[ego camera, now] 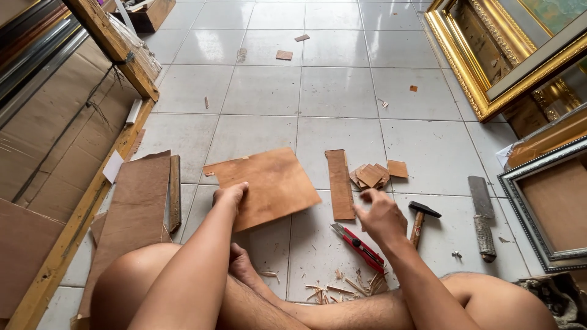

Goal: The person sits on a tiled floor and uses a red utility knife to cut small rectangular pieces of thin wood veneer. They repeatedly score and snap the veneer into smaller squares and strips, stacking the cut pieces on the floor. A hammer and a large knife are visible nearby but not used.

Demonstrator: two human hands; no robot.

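Observation:
My left hand (231,197) rests its fingers on the near left edge of a thin brown plywood sheet (272,183) lying flat on the tiled floor. To its right lies a narrow plywood strip (340,183). My right hand (379,214) hovers just right of the strip with fingers curled; whether it pinches something small I cannot tell. A red utility knife (359,246) lies under that hand. Several small square plywood pieces (370,175) are piled beyond it.
A hammer (419,219) and a cleaver with a wrapped handle (483,217) lie at the right. Gilded picture frames (489,67) lean at the far right. Plywood offcuts (137,208) and a wooden beam (79,226) lie left. Wood shavings (342,287) litter the floor near my legs.

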